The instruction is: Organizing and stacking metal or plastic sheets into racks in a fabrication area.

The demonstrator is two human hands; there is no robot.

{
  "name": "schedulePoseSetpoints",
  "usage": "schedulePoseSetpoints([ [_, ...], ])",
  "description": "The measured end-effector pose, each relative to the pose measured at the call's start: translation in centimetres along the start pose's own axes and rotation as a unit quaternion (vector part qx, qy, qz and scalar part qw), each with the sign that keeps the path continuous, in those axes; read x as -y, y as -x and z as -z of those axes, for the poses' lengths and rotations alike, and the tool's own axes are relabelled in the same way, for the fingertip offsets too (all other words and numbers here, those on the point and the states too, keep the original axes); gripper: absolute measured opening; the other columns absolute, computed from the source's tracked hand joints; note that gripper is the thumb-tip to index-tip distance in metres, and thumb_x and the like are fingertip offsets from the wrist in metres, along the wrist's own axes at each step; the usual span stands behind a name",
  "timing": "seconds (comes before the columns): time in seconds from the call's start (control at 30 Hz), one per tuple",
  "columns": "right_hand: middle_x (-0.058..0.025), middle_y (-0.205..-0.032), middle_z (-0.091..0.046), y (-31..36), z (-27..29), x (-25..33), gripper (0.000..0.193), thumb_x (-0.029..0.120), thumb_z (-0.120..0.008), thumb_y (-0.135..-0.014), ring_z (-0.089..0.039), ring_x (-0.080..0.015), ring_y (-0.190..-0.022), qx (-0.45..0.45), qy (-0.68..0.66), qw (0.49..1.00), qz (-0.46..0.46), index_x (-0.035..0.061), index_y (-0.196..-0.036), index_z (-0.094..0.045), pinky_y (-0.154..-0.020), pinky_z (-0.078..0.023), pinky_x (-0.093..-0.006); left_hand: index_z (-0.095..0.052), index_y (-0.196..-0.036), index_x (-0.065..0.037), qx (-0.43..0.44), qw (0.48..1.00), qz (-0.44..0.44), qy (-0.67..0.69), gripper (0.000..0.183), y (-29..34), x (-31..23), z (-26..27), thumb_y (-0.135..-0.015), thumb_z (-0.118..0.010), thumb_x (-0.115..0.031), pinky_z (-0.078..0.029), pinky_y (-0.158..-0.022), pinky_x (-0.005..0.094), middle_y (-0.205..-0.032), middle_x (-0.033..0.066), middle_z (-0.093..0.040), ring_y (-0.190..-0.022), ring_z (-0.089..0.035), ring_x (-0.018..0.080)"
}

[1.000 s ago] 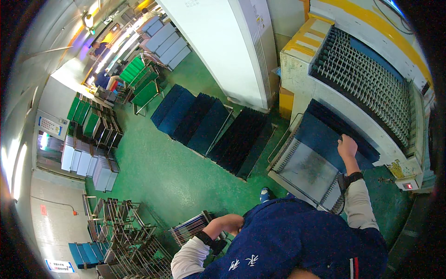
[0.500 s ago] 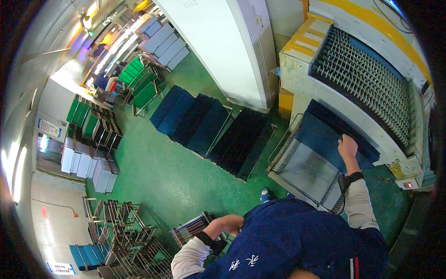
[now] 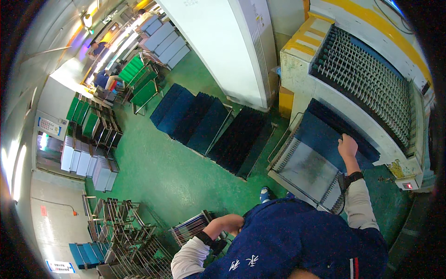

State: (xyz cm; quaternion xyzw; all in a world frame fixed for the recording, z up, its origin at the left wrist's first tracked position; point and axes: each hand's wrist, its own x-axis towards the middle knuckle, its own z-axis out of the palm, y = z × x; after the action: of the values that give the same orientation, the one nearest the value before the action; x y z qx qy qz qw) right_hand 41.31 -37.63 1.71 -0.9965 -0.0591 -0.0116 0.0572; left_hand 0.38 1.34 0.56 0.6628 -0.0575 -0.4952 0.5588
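Observation:
My right hand (image 3: 347, 147) is closed at the upper edge of a dark blue board (image 3: 317, 142), the front one of several standing in a metal slotted rack (image 3: 304, 168). Its fingertips are partly hidden. The boards lean at the far end of the rack, and the near part shows a bare grey base between toothed sides. My left hand (image 3: 231, 224) rests bent at my waist against my dark blue apron (image 3: 297, 237), its fingers mostly hidden.
A machine with rows of rollers (image 3: 364, 83) stands just beyond the rack. More racks of dark boards (image 3: 193, 118) sit on the green floor ahead, beside a tall white cabinet (image 3: 223, 46). Empty metal racks (image 3: 125, 232) are piled at the left. People work far off at upper left.

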Motion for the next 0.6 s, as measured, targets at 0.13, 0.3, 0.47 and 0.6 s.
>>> schedulePoseSetpoints([
  [0.13, -0.0159, -0.096, -0.063, 0.1, 0.3, 0.1, 0.029, 0.022, -0.062, -0.080, -0.060, -0.0337, -0.090, 0.020, 0.006, 1.000, -0.009, 0.0044, -0.103, -0.059, -0.076, -0.048, -0.0438, -0.060, -0.081, -0.006, -0.006, 0.994, 0.042, 0.097, 0.024, -0.2, 0.9, -0.3, -0.069, -0.066, -0.027, -0.045, -0.061, 0.0373, -0.076, 0.0167, -0.062, -0.068, -0.058, 0.0289],
  [0.3, -0.0148, -0.096, -0.063, 0.3, 0.3, 0.0, 0.026, 0.021, -0.063, -0.080, -0.060, -0.0336, -0.091, 0.002, -0.009, 1.000, -0.012, 0.0046, -0.100, -0.060, -0.076, -0.048, -0.0441, -0.060, -0.081, -0.007, -0.018, 0.999, 0.024, -0.035, 0.026, 0.1, -1.1, -0.1, -0.068, -0.067, -0.028, -0.046, -0.061, 0.0377, -0.074, 0.0162, -0.062, -0.069, -0.059, 0.0295],
  [0.47, -0.0147, -0.096, -0.063, 0.1, -0.2, -0.3, 0.026, 0.022, -0.063, -0.079, -0.060, -0.0333, -0.091, -0.010, -0.014, 1.000, 0.000, 0.0048, -0.099, -0.060, -0.076, -0.048, -0.0441, -0.061, -0.083, -0.007, 0.022, 0.981, 0.008, -0.192, 0.031, 0.1, -1.5, 0.2, -0.065, -0.068, -0.030, -0.046, -0.061, 0.0392, -0.074, 0.0166, -0.062, -0.069, -0.060, 0.0308],
  [0.6, -0.0147, -0.095, -0.063, 0.1, -0.4, -0.3, 0.025, 0.021, -0.064, -0.079, -0.060, -0.0333, -0.089, -0.019, -0.012, 1.000, 0.000, 0.0048, -0.097, -0.060, -0.075, -0.047, -0.0444, -0.061, -0.084, -0.006, -0.014, 0.996, 0.082, 0.030, 0.032, 0.4, -2.1, 0.0, -0.065, -0.068, -0.031, -0.046, -0.061, 0.0400, -0.076, 0.0174, -0.063, -0.069, -0.060, 0.0314],
])
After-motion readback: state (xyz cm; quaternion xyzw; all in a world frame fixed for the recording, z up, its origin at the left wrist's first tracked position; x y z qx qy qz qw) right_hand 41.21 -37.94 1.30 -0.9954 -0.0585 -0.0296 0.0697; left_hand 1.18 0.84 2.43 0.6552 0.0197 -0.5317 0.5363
